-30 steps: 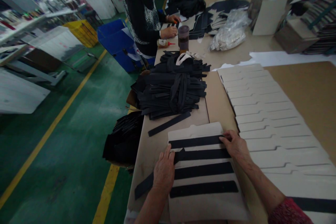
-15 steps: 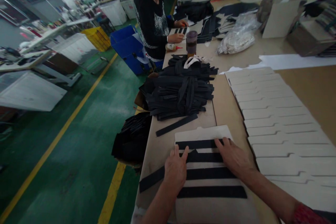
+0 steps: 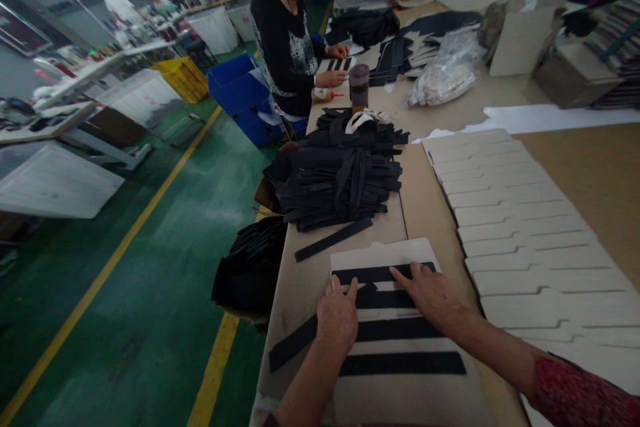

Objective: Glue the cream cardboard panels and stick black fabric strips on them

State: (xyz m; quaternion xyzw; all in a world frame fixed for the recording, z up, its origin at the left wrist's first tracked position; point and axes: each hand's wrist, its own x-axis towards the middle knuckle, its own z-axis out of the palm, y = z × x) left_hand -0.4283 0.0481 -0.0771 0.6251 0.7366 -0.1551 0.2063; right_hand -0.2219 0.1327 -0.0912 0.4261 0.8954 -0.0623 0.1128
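Note:
A pale board (image 3: 383,253) lies before me with several black strips across it in rows. My left hand (image 3: 339,313) rests at the board's left side, fingers apart, two fingertips touching the left end of the top black strip (image 3: 373,273). Beneath that hand a loose black strip (image 3: 294,345) runs slantwise, one end over the table and the other on the board; the hand hides its middle. With fingers spread, my right hand (image 3: 434,293) presses on the right part of the top strip. The lowest strip (image 3: 403,363) lies flat and straight, nearer me.
Bundled black strips (image 3: 340,177) are heaped beyond the board, with a single strip (image 3: 334,240) before them. Overlapping pale boards (image 3: 520,233) lie to the right. A dark-lidded cup (image 3: 359,83) and a plastic bag (image 3: 445,73) stand farther off. A co-worker (image 3: 285,33) handles a striped board.
My right hand has slid left along the top strip, from its right end inward. My left hand stays almost in place. The whole view has shifted slightly.

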